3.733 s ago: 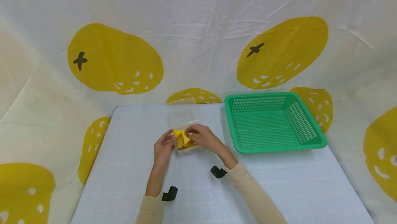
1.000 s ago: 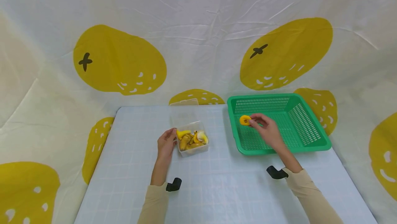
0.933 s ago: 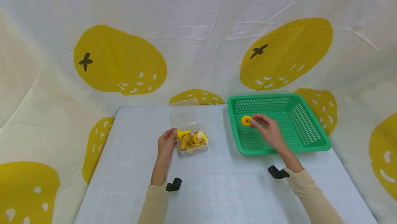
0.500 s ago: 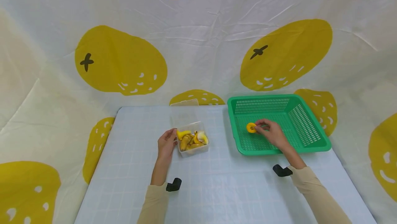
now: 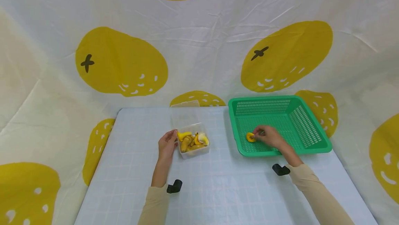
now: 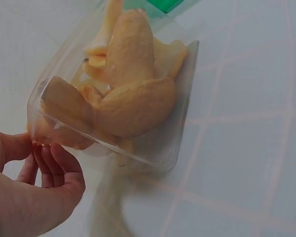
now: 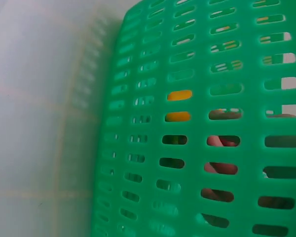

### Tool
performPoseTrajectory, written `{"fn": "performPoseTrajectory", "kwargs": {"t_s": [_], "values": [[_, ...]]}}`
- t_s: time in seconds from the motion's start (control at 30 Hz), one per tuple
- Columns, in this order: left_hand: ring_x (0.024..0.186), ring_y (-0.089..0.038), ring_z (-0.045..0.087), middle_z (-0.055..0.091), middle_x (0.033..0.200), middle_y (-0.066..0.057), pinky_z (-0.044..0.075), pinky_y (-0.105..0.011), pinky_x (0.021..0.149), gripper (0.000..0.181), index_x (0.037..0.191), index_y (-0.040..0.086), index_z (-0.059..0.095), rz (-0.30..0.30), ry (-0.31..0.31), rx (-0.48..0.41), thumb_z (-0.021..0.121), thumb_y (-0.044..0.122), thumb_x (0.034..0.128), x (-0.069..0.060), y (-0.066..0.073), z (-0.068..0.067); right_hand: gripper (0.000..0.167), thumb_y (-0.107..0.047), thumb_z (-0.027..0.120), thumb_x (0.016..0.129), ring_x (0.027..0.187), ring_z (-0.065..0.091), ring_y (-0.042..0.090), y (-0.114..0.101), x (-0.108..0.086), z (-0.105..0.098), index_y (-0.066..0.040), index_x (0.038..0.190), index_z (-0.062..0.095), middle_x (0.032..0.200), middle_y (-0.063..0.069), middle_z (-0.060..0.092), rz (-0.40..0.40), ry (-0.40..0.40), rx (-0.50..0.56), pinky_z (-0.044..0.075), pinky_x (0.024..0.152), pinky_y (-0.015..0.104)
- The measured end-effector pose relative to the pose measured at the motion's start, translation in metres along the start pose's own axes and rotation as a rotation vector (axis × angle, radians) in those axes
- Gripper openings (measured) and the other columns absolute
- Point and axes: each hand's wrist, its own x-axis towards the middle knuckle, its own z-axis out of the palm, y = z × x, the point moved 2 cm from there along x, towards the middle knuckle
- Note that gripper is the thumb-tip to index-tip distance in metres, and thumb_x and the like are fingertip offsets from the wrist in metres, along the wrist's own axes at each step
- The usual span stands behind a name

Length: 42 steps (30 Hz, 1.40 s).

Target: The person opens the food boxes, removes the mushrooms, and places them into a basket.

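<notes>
In the head view my right hand (image 5: 268, 136) is down inside the green basket (image 5: 315, 147), its fingertips pinching a round yellow piece with a darker middle (image 5: 250, 137). The right wrist view looks through the slotted basket wall (image 7: 197, 128); bits of yellow and fingers show through the slots. My left hand (image 5: 167, 144) pinches the left rim of a clear plastic box (image 5: 195, 153). Yellow and tan-brown curved pieces (image 6: 133, 106), some flared at one end, lie piled in the box; their kind is not certain.
The box's clear lid (image 5: 185, 114) stands hinged up at the back of the box. A pale checked cloth covers the table (image 5: 205, 190). Behind and beside it hangs a white curtain (image 5: 199, 45) printed with large yellow fruit.
My right hand has gone from the box to the basket with the yellow piece, then lowered it toward the basket floor. My left hand has stayed at the box.
</notes>
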Motion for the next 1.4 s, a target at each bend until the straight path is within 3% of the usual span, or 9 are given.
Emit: {"fn": "performPoseTrajectory", "kwargs": {"t_s": [0.17,0.6,0.77,1.0,1.2,1.4], "values": [[0.091,-0.016,0.057,0.066,0.11,-0.005,0.051,-0.021,0.073,0.037,0.128,0.002,0.067,0.003,0.002,0.015,0.066,0.029,0.1029,0.0,0.0,0.001,0.011,-0.005,0.069,0.098,0.09,0.065,0.03,-0.008,-0.003,0.003,0.005,0.102,0.071,0.095,0.014,0.07,-0.014,-0.011,-0.001,0.056,0.082,0.049],[0.089,-0.015,0.055,0.065,0.106,-0.003,0.051,-0.022,0.073,0.036,0.128,0.001,0.066,0.025,-0.009,0.0,0.065,0.027,0.103,0.0,0.001,0.0,0.02,-0.007,0.065,0.101,0.097,0.068,0.037,-0.035,-0.004,0.004,0.008,0.113,0.068,0.103,0.019,0.072,-0.044,0.102,0.063,0.055,0.084,0.05],[0.089,-0.015,0.056,0.065,0.106,-0.003,0.051,-0.021,0.072,0.035,0.128,0.001,0.066,0.029,-0.006,0.01,0.065,0.027,0.1036,-0.001,0.001,0.001,0.019,-0.009,0.063,0.103,0.102,0.068,0.036,-0.05,-0.005,0.004,0.004,0.115,0.068,0.107,0.018,0.071,-0.038,0.13,0.112,0.054,0.088,0.049],[0.091,-0.015,0.055,0.065,0.109,-0.003,0.051,-0.022,0.075,0.037,0.129,0.001,0.066,0.022,-0.013,0.006,0.065,0.029,0.1032,-0.002,0.0,-0.001,0.02,-0.011,0.063,0.103,0.103,0.068,0.034,-0.076,0.005,0.013,0.002,0.117,0.068,0.111,0.018,0.071,-0.089,0.18,0.215,0.056,0.089,0.039],[0.09,-0.015,0.055,0.066,0.108,-0.002,0.052,-0.022,0.074,0.036,0.128,0.001,0.066,0.023,-0.007,0.002,0.065,0.027,0.1034,-0.002,0.001,0.0,0.021,-0.012,0.064,0.103,0.105,0.066,0.032,-0.099,0.013,0.023,0.003,0.118,0.067,0.111,0.017,0.071,-0.082,0.216,0.312,0.055,0.094,0.043],[0.091,-0.015,0.055,0.065,0.108,-0.003,0.051,-0.021,0.073,0.038,0.13,0.001,0.065,0.019,-0.011,0.002,0.065,0.028,0.1034,-0.002,0.001,0.001,0.018,-0.011,0.066,0.102,0.103,0.066,0.03,-0.118,0.022,0.036,0.0,0.116,0.068,0.11,0.015,0.07,-0.122,0.234,0.36,0.055,0.092,0.043]]}}
